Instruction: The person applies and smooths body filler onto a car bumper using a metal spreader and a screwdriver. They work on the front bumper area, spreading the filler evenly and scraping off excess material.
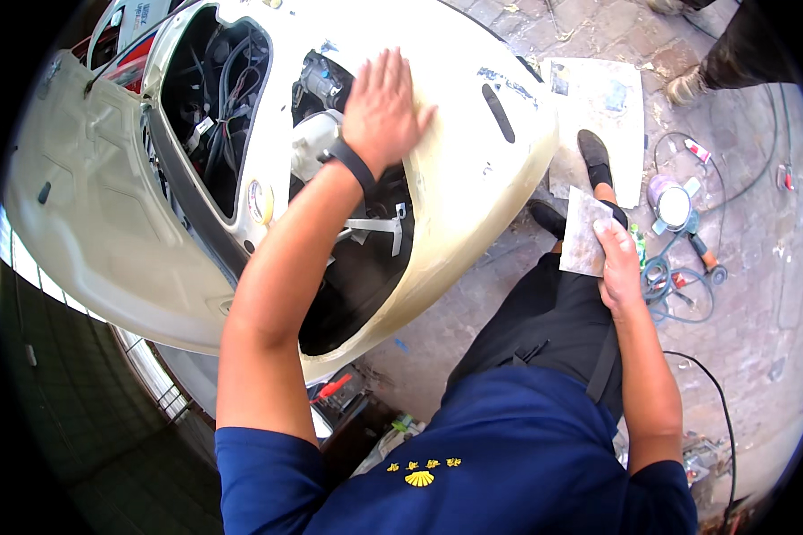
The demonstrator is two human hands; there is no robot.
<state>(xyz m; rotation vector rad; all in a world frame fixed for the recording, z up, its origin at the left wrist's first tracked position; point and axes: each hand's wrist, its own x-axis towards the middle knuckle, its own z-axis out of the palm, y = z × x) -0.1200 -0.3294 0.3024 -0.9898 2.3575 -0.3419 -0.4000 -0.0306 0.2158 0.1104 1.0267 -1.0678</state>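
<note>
My left hand (386,111) lies flat, fingers stretched out and thumb apart, on the cream car body panel (473,169). It is by the edge of the headlight opening, and a dark band is round its wrist. The panel's surface looks dull, with bare, scuffed patches and a dark slot. In my right hand (621,263), low beside my thigh, is a pale, dusty rectangular sheet (587,234) that looks like sandpaper. My thumb lies over its face; the fingers behind it are hidden. Inside the opening show a white plastic tank (315,143) and a metal bracket (385,226).
The raised hood (107,214) stands at the left. A roll of masking tape (260,203) rests on the body. On the paved floor at right are an open tin (674,208), a coiled hose (665,281), a power tool (707,256) and a flat board (629,98). Another person's leg (732,53) is at upper right.
</note>
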